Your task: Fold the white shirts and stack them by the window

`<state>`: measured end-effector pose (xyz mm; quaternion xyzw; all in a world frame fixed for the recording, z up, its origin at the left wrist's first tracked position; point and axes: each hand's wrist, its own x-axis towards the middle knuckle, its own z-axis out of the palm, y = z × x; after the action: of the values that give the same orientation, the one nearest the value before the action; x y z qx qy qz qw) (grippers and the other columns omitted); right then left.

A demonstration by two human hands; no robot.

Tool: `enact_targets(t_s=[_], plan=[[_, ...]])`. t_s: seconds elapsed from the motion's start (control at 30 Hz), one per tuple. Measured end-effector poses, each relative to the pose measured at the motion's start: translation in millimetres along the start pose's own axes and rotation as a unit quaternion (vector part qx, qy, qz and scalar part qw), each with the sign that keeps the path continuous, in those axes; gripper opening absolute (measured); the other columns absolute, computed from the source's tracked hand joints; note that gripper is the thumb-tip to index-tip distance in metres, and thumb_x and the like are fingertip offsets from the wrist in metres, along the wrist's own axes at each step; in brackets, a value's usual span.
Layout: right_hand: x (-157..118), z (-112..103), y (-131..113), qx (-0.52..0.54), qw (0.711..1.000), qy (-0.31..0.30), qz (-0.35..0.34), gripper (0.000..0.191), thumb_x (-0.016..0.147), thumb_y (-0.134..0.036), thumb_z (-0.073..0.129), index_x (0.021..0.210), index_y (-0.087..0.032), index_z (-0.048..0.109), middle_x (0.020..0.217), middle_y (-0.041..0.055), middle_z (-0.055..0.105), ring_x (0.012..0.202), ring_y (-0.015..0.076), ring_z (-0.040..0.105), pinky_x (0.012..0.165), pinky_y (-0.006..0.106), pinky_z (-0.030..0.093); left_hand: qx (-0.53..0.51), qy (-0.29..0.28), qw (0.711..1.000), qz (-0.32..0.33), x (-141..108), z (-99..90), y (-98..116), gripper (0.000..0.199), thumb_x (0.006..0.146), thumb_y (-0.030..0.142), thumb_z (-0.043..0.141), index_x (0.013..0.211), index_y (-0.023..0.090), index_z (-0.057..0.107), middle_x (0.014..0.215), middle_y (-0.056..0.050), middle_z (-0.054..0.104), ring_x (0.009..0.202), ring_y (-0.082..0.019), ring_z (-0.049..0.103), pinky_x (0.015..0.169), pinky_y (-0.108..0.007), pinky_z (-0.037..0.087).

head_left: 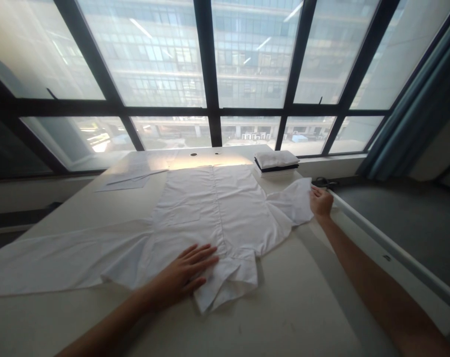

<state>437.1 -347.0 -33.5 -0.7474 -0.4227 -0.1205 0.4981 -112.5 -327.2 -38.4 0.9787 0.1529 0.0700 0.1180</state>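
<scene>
A white button-up shirt (188, 198) lies spread on the white table (299, 307), its collar (243, 272) toward me and its hem at the far side. My left hand (193, 270) rests flat on the shirt beside the collar, fingers stretched out. At the table's right side, my right hand (321, 201) is closed on the end of one sleeve (299, 198). The other sleeve (61, 258) stretches out to the left, past the picture's edge. Creases run across the shirt's body and around the shoulder.
A stack of folded clothes (276, 161), white and black, sits at the far right of the table. Sheets of paper (128, 181) lie at the far left. Behind my right hand is a dark object (325, 182). Windows (247, 54) and a blue curtain (414, 99) stand beyond.
</scene>
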Motion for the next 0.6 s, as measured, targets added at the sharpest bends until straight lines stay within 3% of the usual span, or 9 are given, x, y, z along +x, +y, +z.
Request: enact_targets(t_s=[0.07, 0.13, 0.27, 0.3, 0.33, 0.4, 0.5, 0.6], plan=[[-8, 5, -32, 0.090, 0.996, 0.004, 0.001, 0.047, 0.090, -0.035, 0.053, 0.117, -0.002, 0.071, 0.108, 0.0244, 0.075, 0.096, 0.0303, 0.075, 0.083, 0.040, 0.060, -0.004, 0.002, 1.000, -0.001, 0, 0.0, 0, 0.058, 0.103, 0.047, 0.050, 0.157, 0.044, 0.031, 0.163, 0.004, 0.033, 0.150, -0.023, 0.033, 0.126, -0.045, 0.021], [-26, 7, -71, 0.194, 0.980, -0.042, -0.006, 0.045, 0.087, -0.039, 0.060, 0.117, -0.007, 0.072, 0.107, 0.0186, 0.077, 0.096, 0.0297, 0.075, 0.085, 0.041, 0.061, -0.007, -0.001, 1.000, -0.004, 0, -0.3, 0, 0.058, 0.103, 0.048, 0.050, 0.157, 0.044, 0.031, 0.163, 0.004, 0.033, 0.150, -0.024, 0.032, 0.126, -0.046, 0.021], [-70, 3, -136, 0.289, 0.907, -0.295, -0.081, 0.039, 0.087, -0.041, 0.067, 0.117, -0.018, 0.074, 0.116, 0.0111, 0.076, 0.109, 0.0278, 0.072, 0.096, 0.042, 0.058, -0.005, -0.014, 1.000, -0.008, 0, -2.9, 3, 0.058, 0.104, 0.048, 0.048, 0.158, 0.043, 0.029, 0.164, 0.003, 0.031, 0.151, -0.024, 0.030, 0.126, -0.047, 0.021], [-76, 1, -143, 0.289, 0.896, -0.322, -0.096, 0.036, 0.088, -0.040, 0.065, 0.115, -0.019, 0.076, 0.118, 0.0100, 0.076, 0.111, 0.0274, 0.071, 0.098, 0.043, 0.057, -0.003, -0.018, 1.000, -0.009, 0, -3.8, 4, 0.058, 0.104, 0.048, 0.048, 0.158, 0.044, 0.028, 0.164, 0.003, 0.031, 0.151, -0.023, 0.030, 0.126, -0.047, 0.021], [-79, 0, -145, 0.280, 0.896, -0.327, -0.106, 0.033, 0.090, -0.039, 0.062, 0.112, -0.020, 0.077, 0.118, 0.0093, 0.076, 0.113, 0.0271, 0.070, 0.100, 0.043, 0.056, -0.001, -0.018, 1.000, -0.009, 0, -4.6, 4, 0.057, 0.104, 0.048, 0.047, 0.158, 0.044, 0.028, 0.164, 0.004, 0.031, 0.151, -0.023, 0.030, 0.126, -0.046, 0.021], [-76, 1, -136, 0.237, 0.927, -0.270, -0.104, 0.033, 0.092, -0.035, 0.055, 0.110, -0.019, 0.077, 0.116, 0.0096, 0.076, 0.112, 0.0270, 0.070, 0.101, 0.044, 0.055, 0.001, -0.012, 1.000, -0.007, 0, -5.5, 5, 0.057, 0.104, 0.048, 0.047, 0.158, 0.044, 0.029, 0.163, 0.004, 0.032, 0.151, -0.023, 0.031, 0.126, -0.045, 0.021], [-59, 11, -101, 0.130, 0.977, -0.156, -0.064, 0.042, 0.089, -0.032, 0.049, 0.117, -0.015, 0.074, 0.120, 0.0142, 0.074, 0.113, 0.0296, 0.068, 0.103, 0.047, 0.052, 0.000, -0.004, 1.000, -0.003, 0, -4.8, 5, 0.056, 0.104, 0.049, 0.046, 0.158, 0.044, 0.030, 0.163, 0.004, 0.034, 0.151, -0.023, 0.032, 0.126, -0.045, 0.021], [-49, 25, -67, 0.028, 0.990, -0.135, -0.029, 0.051, 0.087, -0.034, 0.048, 0.127, -0.011, 0.069, 0.126, 0.0179, 0.071, 0.120, 0.0326, 0.063, 0.107, 0.050, 0.047, -0.001, -0.003, 1.000, -0.002, 1, -3.1, 4, 0.055, 0.105, 0.050, 0.045, 0.157, 0.044, 0.031, 0.163, 0.004, 0.034, 0.150, -0.023, 0.033, 0.126, -0.044, 0.023]])
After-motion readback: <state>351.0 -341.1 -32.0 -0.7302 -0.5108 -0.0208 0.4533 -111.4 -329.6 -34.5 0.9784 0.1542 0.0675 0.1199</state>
